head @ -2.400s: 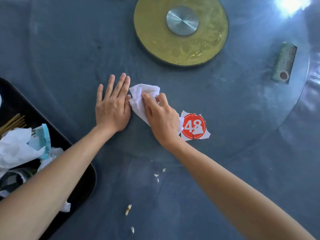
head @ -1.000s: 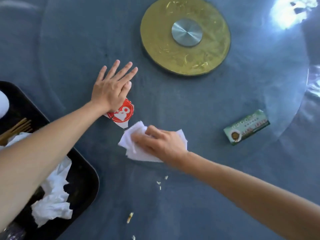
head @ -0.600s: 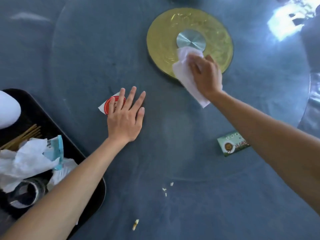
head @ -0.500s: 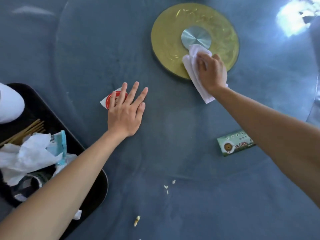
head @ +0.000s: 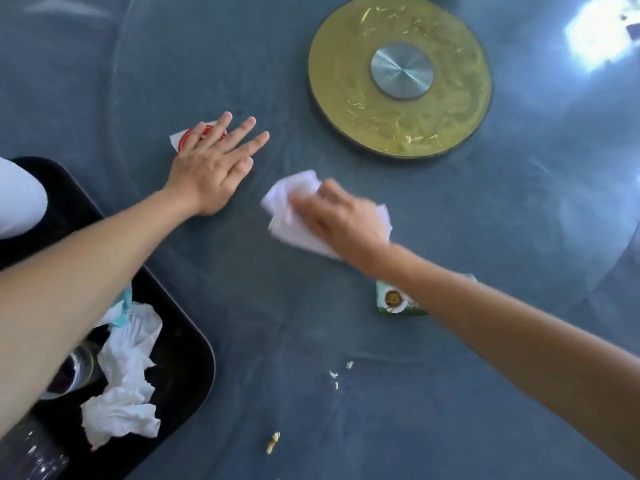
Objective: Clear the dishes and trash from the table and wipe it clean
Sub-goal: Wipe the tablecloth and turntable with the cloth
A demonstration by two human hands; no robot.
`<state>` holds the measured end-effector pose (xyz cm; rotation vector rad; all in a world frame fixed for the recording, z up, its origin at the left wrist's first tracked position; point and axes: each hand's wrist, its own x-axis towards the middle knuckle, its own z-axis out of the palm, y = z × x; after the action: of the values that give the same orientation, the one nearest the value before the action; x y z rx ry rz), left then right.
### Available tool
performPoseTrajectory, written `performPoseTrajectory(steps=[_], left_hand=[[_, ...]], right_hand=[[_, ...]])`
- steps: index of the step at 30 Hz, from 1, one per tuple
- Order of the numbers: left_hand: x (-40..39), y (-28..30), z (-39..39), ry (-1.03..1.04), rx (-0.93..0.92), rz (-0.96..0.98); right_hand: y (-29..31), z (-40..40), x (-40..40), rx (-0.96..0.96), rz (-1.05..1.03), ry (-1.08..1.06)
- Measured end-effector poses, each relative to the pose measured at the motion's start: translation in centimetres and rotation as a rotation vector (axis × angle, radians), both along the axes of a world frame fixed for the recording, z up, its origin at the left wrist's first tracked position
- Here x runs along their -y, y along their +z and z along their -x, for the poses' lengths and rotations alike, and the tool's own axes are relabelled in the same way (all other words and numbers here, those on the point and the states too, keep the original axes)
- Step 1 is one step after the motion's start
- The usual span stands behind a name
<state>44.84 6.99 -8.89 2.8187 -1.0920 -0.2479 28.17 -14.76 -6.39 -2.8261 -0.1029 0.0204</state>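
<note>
Change, right hand: right hand [head: 341,220] off the gold disc, where it was half a second ago; now low on the glass, between the left hand and the green packet, blurred.
Change, tissue: white tissue [head: 294,216] moved with it, from the disc's near rim to the open glass in front of the disc.
Change, left hand: left hand [head: 213,164] in much the same spot as before, flat, fingers over the red sticker.
Change, packet: green packet [head: 394,301] now partly hidden under the right forearm; fully visible earlier.
Right grip: fingers bent over the bunched tissue, pressing it down on the glass; tissue sticks out past the fingertips and on the far side of the hand.
Left grip: nothing held; fingers straight and spread, palm down on the glass.
Writing, sticker: red sticker [head: 187,138] on a white scrap, mostly covered by fingers; digits not readable now.
Writing, packet: round brown emblem on a white patch at the near end; print too small and blurred to read.
Turntable hub: gold disc [head: 353,98] with a steel cap [head: 401,71] at centre, smeared with pale streaks, under the glass top [head: 519,209].
Crumbs: small pale crumbs [head: 341,372] on the near glass; one larger piece [head: 273,441] closer in.
Tray: black tray [head: 187,358] at left edge, holding crumpled white napkins [head: 124,386], a clear glass [head: 74,370] and something white and rounded [head: 17,199] at the far end.
Glare: bright reflection [head: 599,32] top right.
</note>
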Motion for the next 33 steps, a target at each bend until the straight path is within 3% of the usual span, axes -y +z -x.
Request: performPoseTrajectory(steps=[3, 5, 7, 9, 12, 15, 17, 20, 24, 26, 29, 33], left_hand=[[-0.6, 0.4, -3.0, -0.029, 0.001, -0.044], [-0.3, 0.6, -3.4, 0.032, 0.008, 0.004], [0.6, 1.0, -1.7, 0.102, -0.027, 0.103], [1.9, 1.3, 1.6, 0.111, -0.073, 0.164], [4.2, 0.8, 6.5, 0.143, -0.117, 0.102], [4.9, -0.2, 7.8, 0.226, -0.037, 0.082], [4.4, -0.7, 6.4, 0.210, -0.006, 0.075], [3.2, -1.0, 3.7, 0.143, 0.020, 0.056], [2.0, -0.6, 0.8, 0.075, 0.017, 0.056], [1.7, -0.4, -0.5, 0.054, 0.003, 0.057], [1.6, -0.2, -1.7, 0.076, -0.010, 0.062], [3.1, 0.4, 2.0, 0.228, -0.083, 0.149]], right_hand=[[0.9, 7.3, -5.2, -0.137, -0.090, 0.183], [0.6, 8.8, -5.0, -0.052, 0.015, 0.412], [0.5, 6.7, -1.6, 0.080, -0.077, 0.405], [2.1, 1.0, 3.1, 0.236, -0.203, 0.125], [2.6, -8.4, 12.1, 0.262, -0.041, -0.354], [1.9, -11.9, 16.3, 0.195, 0.037, -0.566], [0.5, -11.4, 14.6, 0.190, 0.068, -0.532], [-0.6, -7.2, 8.4, 0.196, 0.073, -0.267], [-0.6, 5.9, -1.1, 0.077, -0.066, 0.183], [0.5, 11.0, -3.6, 0.022, -0.150, 0.288], [2.1, 11.4, -2.0, 0.089, -0.231, 0.232], [4.6, 1.7, 5.5, 0.244, -0.239, -0.054]])
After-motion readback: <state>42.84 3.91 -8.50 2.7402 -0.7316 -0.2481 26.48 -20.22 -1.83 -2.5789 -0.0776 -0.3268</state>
